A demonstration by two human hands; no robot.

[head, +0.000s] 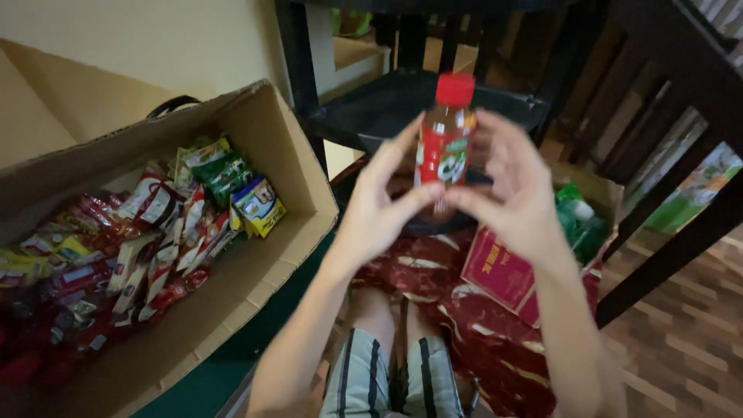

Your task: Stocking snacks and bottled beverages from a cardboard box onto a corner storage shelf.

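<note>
I hold a small plastic bottle (446, 139) upright in front of me, between both hands. It has a red cap, a red and green label and brownish liquid inside. My left hand (379, 201) grips it from the left with fingertips on the lower label. My right hand (517, 190) closes on it from the right, fingers spread behind the bottle. My knees in striped shorts (387, 379) show below.
A large open cardboard box (255, 271) at left holds several snack packets (155, 232). A dark chair (402, 101) stands behind the bottle. At right, a red packet (499, 267) and a green bottle (576, 220) lie on a red patterned cloth (472, 333); wooden floor beyond.
</note>
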